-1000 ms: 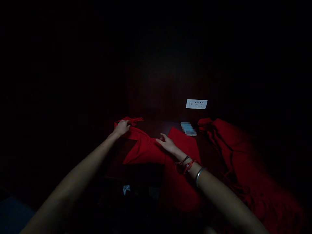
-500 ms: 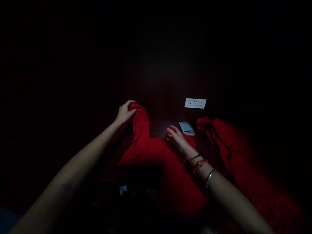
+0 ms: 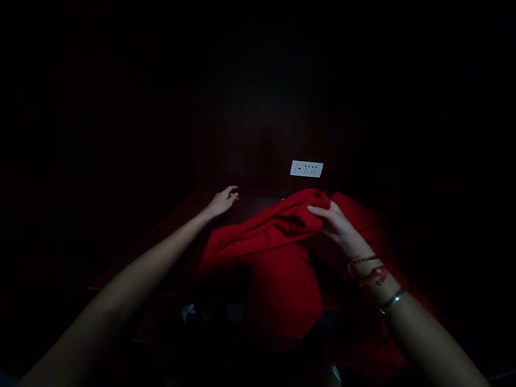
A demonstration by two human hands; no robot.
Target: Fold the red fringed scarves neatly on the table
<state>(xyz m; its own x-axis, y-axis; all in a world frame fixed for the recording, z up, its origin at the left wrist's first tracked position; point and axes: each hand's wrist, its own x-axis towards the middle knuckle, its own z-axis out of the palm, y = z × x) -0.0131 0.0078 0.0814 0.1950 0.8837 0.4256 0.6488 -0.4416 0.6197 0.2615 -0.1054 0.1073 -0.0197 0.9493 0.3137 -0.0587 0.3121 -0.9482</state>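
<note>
Bunched fold of soft red cloth (image 3: 282, 274) pinched by right hand (image 3: 336, 223) above dark wooden tabletop (image 3: 252, 205); left hand (image 3: 223, 202) loosely curled, nothing held. Cloth possibly dragged off by overhanging end if pinch loosened.

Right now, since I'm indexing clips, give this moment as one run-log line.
left hand: partly open, holding nothing | right hand: gripping red cloth | socket plate: on wall beyond

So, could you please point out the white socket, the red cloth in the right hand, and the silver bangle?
White socket (image 3: 307, 169), head view: its faceplate.
Red cloth (image 3: 268, 236), head view: its raised fold.
Silver bangle (image 3: 394, 301), head view: its band.
</note>
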